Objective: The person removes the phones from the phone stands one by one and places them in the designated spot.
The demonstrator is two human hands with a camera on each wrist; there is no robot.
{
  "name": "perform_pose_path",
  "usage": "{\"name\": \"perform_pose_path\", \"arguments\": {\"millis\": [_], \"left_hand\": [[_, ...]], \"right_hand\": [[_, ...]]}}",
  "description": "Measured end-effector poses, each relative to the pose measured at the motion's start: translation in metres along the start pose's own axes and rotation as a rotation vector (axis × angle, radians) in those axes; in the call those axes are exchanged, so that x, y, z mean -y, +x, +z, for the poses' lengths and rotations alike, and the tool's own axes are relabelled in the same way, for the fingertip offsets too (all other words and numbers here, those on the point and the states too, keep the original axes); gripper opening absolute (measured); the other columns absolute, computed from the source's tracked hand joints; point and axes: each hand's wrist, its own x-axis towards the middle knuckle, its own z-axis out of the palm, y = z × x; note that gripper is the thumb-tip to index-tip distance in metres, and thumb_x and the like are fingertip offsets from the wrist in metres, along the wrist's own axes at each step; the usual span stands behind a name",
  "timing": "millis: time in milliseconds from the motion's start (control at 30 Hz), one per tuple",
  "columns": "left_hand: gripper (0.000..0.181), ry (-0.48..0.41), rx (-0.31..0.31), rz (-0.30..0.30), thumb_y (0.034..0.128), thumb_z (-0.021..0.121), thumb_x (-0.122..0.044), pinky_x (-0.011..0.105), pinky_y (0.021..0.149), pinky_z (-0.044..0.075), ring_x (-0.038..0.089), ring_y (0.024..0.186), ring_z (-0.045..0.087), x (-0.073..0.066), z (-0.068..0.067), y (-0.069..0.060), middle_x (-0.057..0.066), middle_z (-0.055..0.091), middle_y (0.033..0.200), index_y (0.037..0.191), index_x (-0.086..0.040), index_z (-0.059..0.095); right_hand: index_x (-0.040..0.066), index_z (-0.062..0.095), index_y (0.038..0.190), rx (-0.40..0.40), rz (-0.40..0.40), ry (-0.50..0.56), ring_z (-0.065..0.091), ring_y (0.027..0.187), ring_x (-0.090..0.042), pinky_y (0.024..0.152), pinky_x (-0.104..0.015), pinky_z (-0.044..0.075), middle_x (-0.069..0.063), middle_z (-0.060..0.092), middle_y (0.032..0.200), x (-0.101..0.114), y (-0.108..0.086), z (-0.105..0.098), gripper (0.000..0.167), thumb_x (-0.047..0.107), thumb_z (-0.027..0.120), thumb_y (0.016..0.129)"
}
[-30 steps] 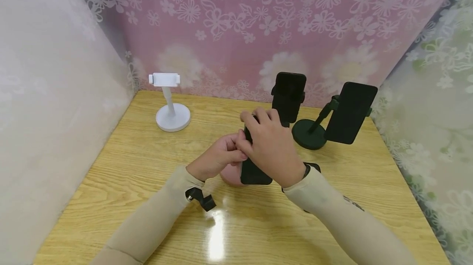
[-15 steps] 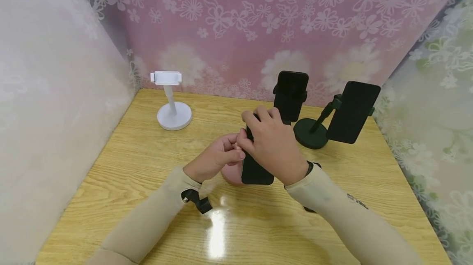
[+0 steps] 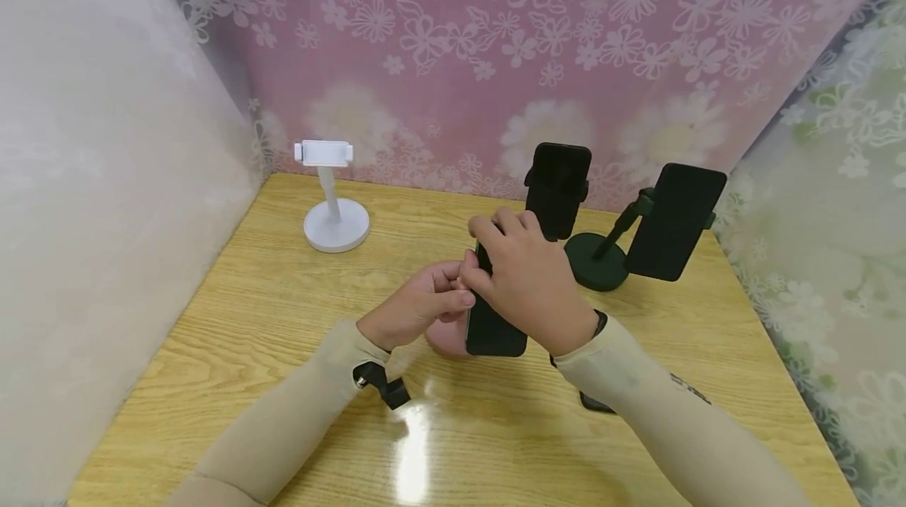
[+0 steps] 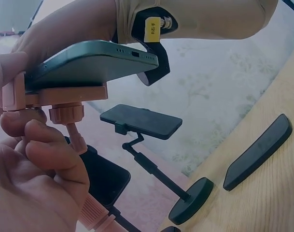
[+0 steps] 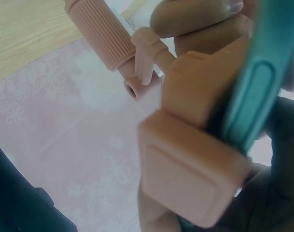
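Note:
A dark phone (image 3: 497,334) with a green edge stands tilted against the clamp (image 4: 69,94) of a pink phone stand, whose round base (image 3: 446,338) shows below. My right hand (image 3: 529,279) grips the phone from above, fingers curled over its upper edge. With thumb and fingers my left hand (image 3: 423,301) pinches the end of the clamp at the phone's left side. In the right wrist view a pink clamp jaw lies close against the phone's teal edge (image 5: 255,96). My right hand covers much of the screen in the head view.
A white phone stand (image 3: 336,224) without a phone is at the back left. At the back right, one phone (image 3: 559,185) and a dark green stand (image 3: 596,262) bearing another phone (image 3: 675,222) stand close behind my right hand. A phone (image 4: 258,152) lies on the table (image 3: 233,334).
Both hands keep their hold on the phone and stand with hardly any shift. The whole head view has moved slightly.

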Motion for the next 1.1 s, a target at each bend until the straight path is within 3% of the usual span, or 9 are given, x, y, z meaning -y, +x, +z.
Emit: {"name": "perform_pose_path", "arguments": {"millis": [267, 533, 767, 967, 1100], "left_hand": [[0.049, -0.001, -0.001, -0.010, 0.0831, 0.082, -0.055, 0.030, 0.061, 0.028, 0.011, 0.059, 0.031, 0.002, 0.002, 0.003, -0.009, 0.044, 0.069, 0.106, -0.016, 0.064], [0.055, 0.040, 0.074, -0.008, 0.0837, 0.077, -0.059, 0.029, 0.063, 0.029, 0.015, 0.061, 0.030, 0.002, -0.001, 0.011, -0.008, 0.047, 0.072, 0.109, -0.014, 0.060], [0.053, 0.091, 0.079, -0.015, 0.0826, 0.076, -0.059, 0.029, 0.064, 0.033, 0.013, 0.063, 0.036, 0.004, -0.008, 0.015, -0.007, 0.050, 0.074, 0.105, -0.015, 0.059], [0.051, 0.109, 0.097, 0.003, 0.0823, 0.076, -0.059, 0.030, 0.063, 0.034, 0.013, 0.061, 0.036, 0.003, -0.011, 0.017, -0.005, 0.054, 0.073, 0.103, -0.015, 0.061], [0.059, 0.188, 0.122, -0.024, 0.0810, 0.075, -0.064, 0.031, 0.063, 0.036, 0.014, 0.061, 0.037, -0.001, -0.015, 0.019, -0.003, 0.053, 0.074, 0.102, -0.011, 0.058]], "right_hand": [[0.009, 0.059, 0.107, 0.044, 0.003, 0.027, 0.044, 0.075, -0.027, 0.046, -0.034, 0.040, -0.006, 0.051, 0.089, -0.003, -0.002, -0.004, 0.017, 0.024, 0.058, 0.100], [0.011, 0.062, 0.112, 0.040, -0.018, 0.093, 0.047, 0.082, -0.026, 0.046, -0.033, 0.041, -0.005, 0.052, 0.092, -0.011, -0.004, -0.004, 0.020, 0.024, 0.056, 0.099], [0.009, 0.066, 0.130, -0.074, -0.041, 0.143, 0.053, 0.089, -0.029, 0.050, -0.034, 0.044, -0.010, 0.059, 0.106, -0.016, -0.008, 0.003, 0.037, 0.027, 0.062, 0.098], [0.008, 0.066, 0.130, -0.155, -0.063, 0.138, 0.055, 0.089, -0.029, 0.049, -0.033, 0.042, -0.011, 0.060, 0.103, -0.016, -0.009, 0.010, 0.038, 0.027, 0.063, 0.098], [0.009, 0.067, 0.129, -0.170, -0.073, 0.130, 0.056, 0.091, -0.030, 0.050, -0.034, 0.043, -0.010, 0.060, 0.104, -0.016, -0.008, 0.011, 0.037, 0.025, 0.063, 0.097]]}}
